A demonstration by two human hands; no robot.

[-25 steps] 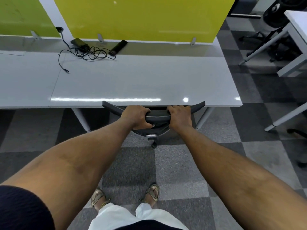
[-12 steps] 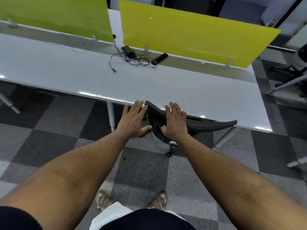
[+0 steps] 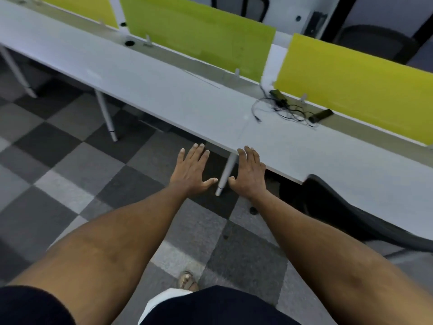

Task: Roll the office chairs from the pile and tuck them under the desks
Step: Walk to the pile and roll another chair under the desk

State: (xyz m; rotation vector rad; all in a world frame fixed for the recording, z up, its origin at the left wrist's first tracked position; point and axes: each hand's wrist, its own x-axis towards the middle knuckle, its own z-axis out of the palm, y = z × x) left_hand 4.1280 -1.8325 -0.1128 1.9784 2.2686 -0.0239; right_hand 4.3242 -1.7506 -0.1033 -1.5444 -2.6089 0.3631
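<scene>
Letting go of the chair (image 3: 346, 214), the left hand (image 3: 192, 171) and right hand (image 3: 249, 175) now hover with fingers (image 3: 198, 152) released, holding nothing. That chair sits to the right, backrest at the table (image 3: 152, 90) edge, so it looks tucked in.

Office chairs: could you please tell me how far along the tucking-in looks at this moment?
Done: one black office chair sits tucked under the white desk, backrest at its edge. In hand: nothing; left hand and right hand are open, touching no chair. Left: no chair shows under the neighbouring desk section, so more probably need fetching from the pile, out of view.
</scene>
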